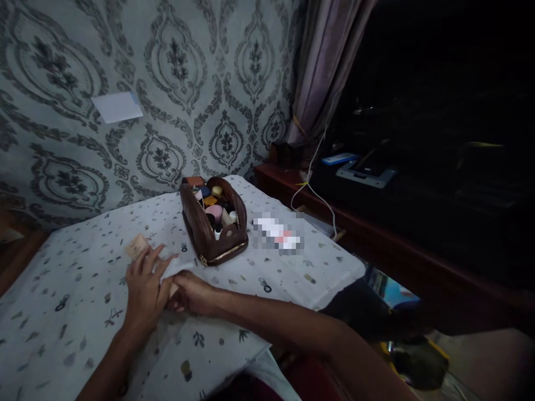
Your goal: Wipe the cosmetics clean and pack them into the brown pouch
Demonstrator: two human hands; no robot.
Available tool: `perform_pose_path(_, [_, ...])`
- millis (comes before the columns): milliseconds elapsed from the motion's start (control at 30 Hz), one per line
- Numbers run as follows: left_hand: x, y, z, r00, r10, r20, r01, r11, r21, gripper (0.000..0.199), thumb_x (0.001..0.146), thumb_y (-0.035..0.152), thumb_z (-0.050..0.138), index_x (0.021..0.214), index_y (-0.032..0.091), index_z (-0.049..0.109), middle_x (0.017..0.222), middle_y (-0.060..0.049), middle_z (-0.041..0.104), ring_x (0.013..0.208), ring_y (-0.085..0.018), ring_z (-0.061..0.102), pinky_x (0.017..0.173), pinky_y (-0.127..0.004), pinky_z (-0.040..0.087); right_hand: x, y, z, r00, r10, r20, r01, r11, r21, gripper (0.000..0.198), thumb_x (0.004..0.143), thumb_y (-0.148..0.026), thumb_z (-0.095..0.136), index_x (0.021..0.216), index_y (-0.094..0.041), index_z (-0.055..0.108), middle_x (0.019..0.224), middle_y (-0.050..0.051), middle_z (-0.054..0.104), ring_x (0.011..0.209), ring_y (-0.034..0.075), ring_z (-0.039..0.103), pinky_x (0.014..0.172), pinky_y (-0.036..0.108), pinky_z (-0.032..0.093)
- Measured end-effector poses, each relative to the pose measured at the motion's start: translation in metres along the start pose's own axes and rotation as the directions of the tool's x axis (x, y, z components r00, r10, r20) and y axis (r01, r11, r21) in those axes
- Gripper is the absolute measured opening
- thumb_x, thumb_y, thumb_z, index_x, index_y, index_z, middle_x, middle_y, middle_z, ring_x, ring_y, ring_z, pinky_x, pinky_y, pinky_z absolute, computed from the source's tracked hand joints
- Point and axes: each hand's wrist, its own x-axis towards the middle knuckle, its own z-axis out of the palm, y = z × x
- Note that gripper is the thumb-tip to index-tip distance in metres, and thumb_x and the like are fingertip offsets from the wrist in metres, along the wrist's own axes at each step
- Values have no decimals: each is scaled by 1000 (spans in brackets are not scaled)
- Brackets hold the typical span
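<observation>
Both hands' fingers meet on a white tissue [178, 268]: left hand [145, 287] flat, right hand [193, 293] pinching it

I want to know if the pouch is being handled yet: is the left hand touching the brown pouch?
Apart. The head view shows the left hand flat on the tablecloth, with patterned cloth visible between it and the brown pouch.

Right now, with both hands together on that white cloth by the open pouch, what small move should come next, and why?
Probably pinch the white cloth firmly. The left hand lies flat over it and the right hand meets it at the edge, but a closed grip isn't visible. The open brown pouch sits just beyond.
</observation>
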Motion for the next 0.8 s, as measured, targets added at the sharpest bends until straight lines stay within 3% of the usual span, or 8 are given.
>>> perform_pose_path(167, [19, -33, -12, 979, -191, -65, 190, 982, -22, 45, 89, 35, 42, 120, 17, 67, 146, -19, 44, 142, -41, 31, 115, -58, 25, -7, 7, -6, 991, 10, 131, -12, 1000, 15, 58, 76, -70, 65, 105, -22, 51, 65, -4, 58, 44, 8, 45, 44, 19, 32])
perform_pose_path(233, [26, -40, -18, 943, -313, -108, 308, 949, -65, 49, 87, 39, 42, 124, 16, 64, 132, -19, 52, 132, -38, 43, 110, -54, 35, -8, 9, -7, 988, 13, 151, -10, 1000, -22, 57, 80, -69, 63, 108, -20, 51, 67, -3, 59, 45, 8, 45, 46, 20, 34])
perform_pose_path(300, [31, -45, -25, 892, -440, -109, 428, 897, -112, 51, 83, 40, 44, 124, 18, 62, 104, -12, 61, 105, -33, 58, 94, -45, 47, -8, 9, -7, 986, 35, 162, -27, 999, -46, 55, 83, -67, 60, 109, -20, 50, 68, -3, 60, 46, 8, 45, 48, 21, 35])
perform_pose_path(400, [35, -49, -35, 822, -569, 3, 566, 818, -104, 52, 80, 38, 45, 126, 20, 60, 72, -1, 56, 67, -23, 55, 67, -33, 47, -10, 6, -6, 976, 98, 193, -79, 992, -103, 52, 87, -67, 55, 106, -19, 49, 70, -2, 59, 50, 9, 49, 51, 22, 39])
perform_pose_path(500, [31, -52, -41, 791, -597, 138, 604, 797, -12, 54, 81, 37, 42, 129, 19, 58, 60, 2, 51, 57, -21, 52, 59, -29, 41, -16, -1, -3, 973, 85, 215, -7, 941, -339, 45, 87, -62, 58, 99, -19, 53, 73, -3, 55, 60, 11, 53, 58, 23, 43])
perform_pose_path(567, [25, -55, -41, 787, -584, 198, 583, 809, 70, 53, 81, 37, 40, 128, 21, 59, 56, 2, 50, 57, -22, 53, 60, -30, 40, -21, -7, -1, 976, -15, 218, 149, 778, -611, 44, 78, -55, 72, 99, -20, 57, 79, -2, 54, 74, 14, 55, 66, 25, 46])
perform_pose_path(667, [10, -59, -36, 781, -572, 250, 557, 819, 136, 50, 84, 41, 38, 125, 24, 62, 54, 2, 52, 60, -23, 57, 62, -30, 42, -29, -11, 1, 946, -148, 288, 324, 409, -853, 45, 73, -42, 80, 109, -22, 59, 89, -1, 54, 93, 20, 54, 78, 29, 47])
perform_pose_path(800, [-8, -69, -26, 768, -584, 263, 575, 809, 119, 52, 87, 44, 33, 122, 21, 63, 65, -1, 62, 64, -24, 61, 67, -33, 48, -33, -7, 2, 918, -126, 375, 393, 185, -901, 46, 86, -43, 68, 126, -23, 57, 102, 3, 56, 92, 19, 55, 82, 30, 48])
